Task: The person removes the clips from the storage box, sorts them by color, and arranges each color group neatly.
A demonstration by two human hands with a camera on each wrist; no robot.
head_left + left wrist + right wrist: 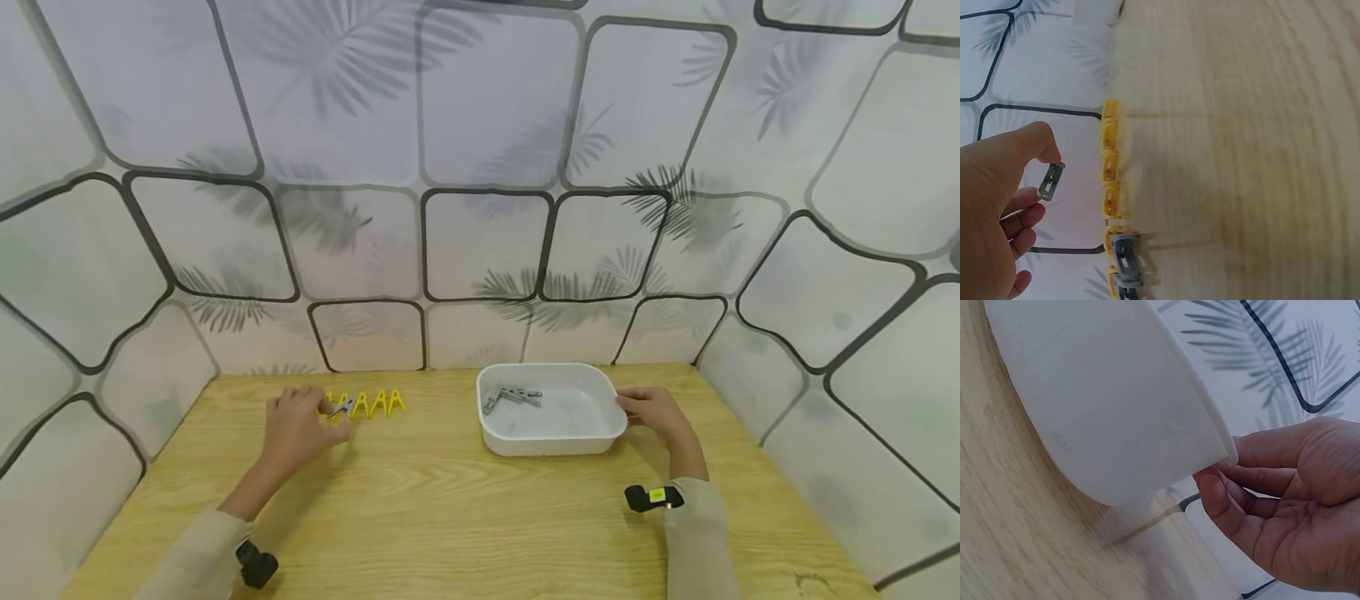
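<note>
My left hand (296, 427) pinches a small grey clothespin (1051, 182) between thumb and forefinger, its other fingers loosely bent. Beside it, yellow clothespins (379, 403) stand upright in a row near the back of the table. In the left wrist view, grey clothespins (1125, 257) stand against the near end of this row of yellow clothespins (1109, 167). At the right, my right hand (657, 413) grips the rim of a white plastic tub (1116, 406), thumb and fingers on either side of the edge. Several grey clothespins (517, 396) lie in the tub's left part.
The wooden table (450, 517) extends in front of both hands. Behind it and at both sides hangs a pale cloth (487, 242) with dark outlines and leaf prints. A dark wrist camera (257, 565) sits on the left sleeve, another camera (654, 497) on the right.
</note>
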